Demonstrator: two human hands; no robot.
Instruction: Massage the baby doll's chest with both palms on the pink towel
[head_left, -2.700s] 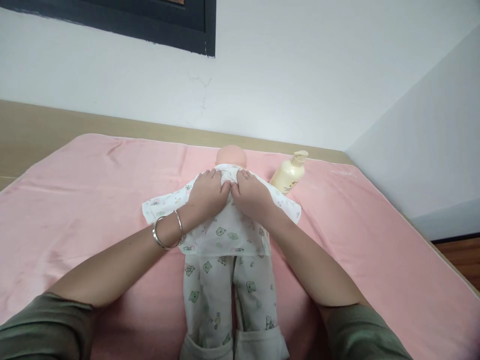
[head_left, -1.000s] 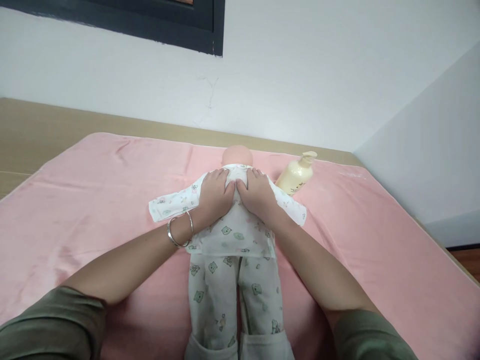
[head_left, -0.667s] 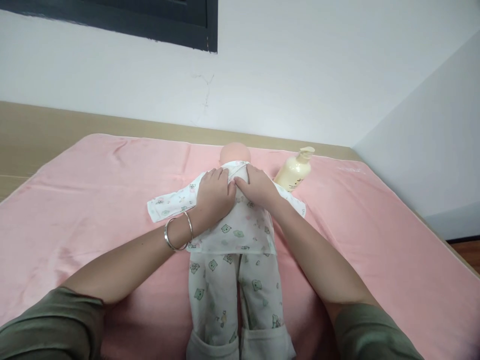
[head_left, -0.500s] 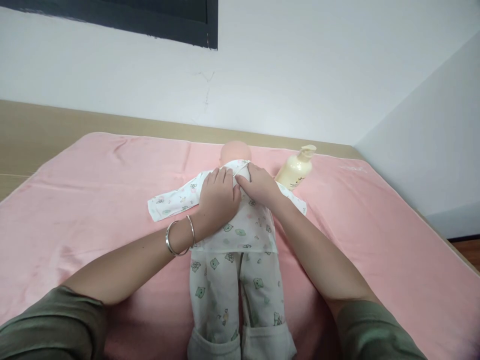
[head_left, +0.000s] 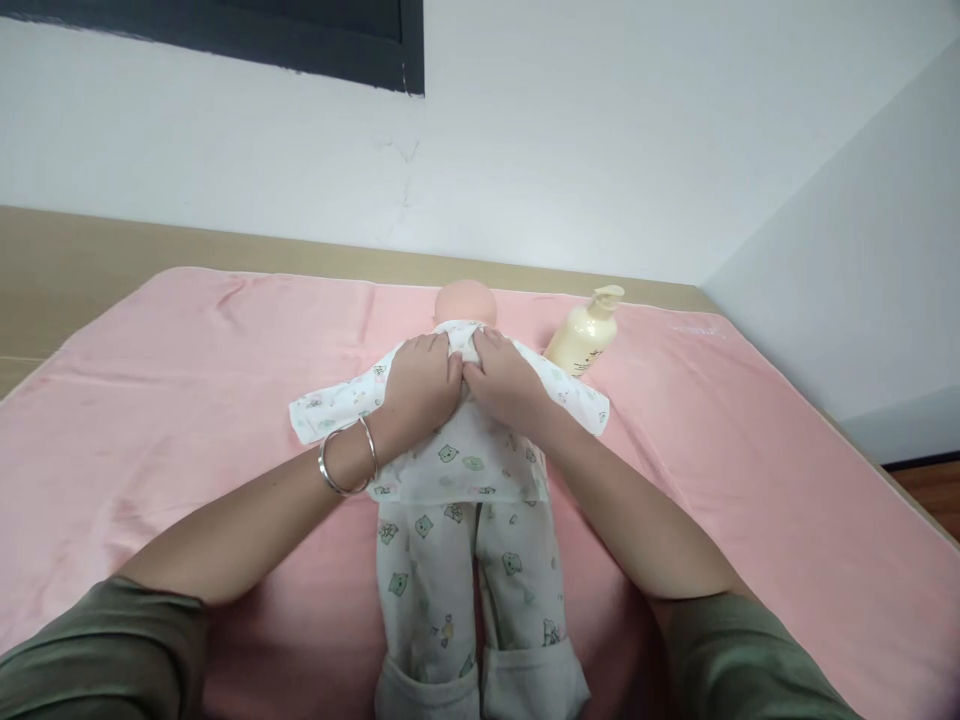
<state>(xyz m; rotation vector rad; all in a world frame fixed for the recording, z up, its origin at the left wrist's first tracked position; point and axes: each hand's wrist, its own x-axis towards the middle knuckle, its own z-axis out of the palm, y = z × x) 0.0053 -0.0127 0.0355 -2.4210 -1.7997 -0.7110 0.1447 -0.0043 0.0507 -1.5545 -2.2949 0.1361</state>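
Note:
A baby doll [head_left: 466,302] lies on a pink blanket, its bald head at the far end. It wears a white printed top [head_left: 472,465] with sleeves spread sideways and matching trousers [head_left: 435,590] with turned-up cuffs. My left hand [head_left: 424,385] rests on the upper left of the top, its fingers curled down on the cloth near the neckline. Beside it, my right hand [head_left: 506,380] presses on the upper right, fingers likewise bent into the cloth. The two thumbs nearly meet at the middle. Fingertips are partly hidden.
A cream pump bottle [head_left: 583,335] leans or lies on the pink blanket [head_left: 720,430] to the right of the doll's head. Behind the blanket runs a wooden edge [head_left: 300,252] against a white wall. A dark frame [head_left: 360,60] is on the wall.
Both hands have drawn their fingers in, from lying flatter on the top to curled on its cloth. My left hand has shifted slightly left. The view has shifted a little.

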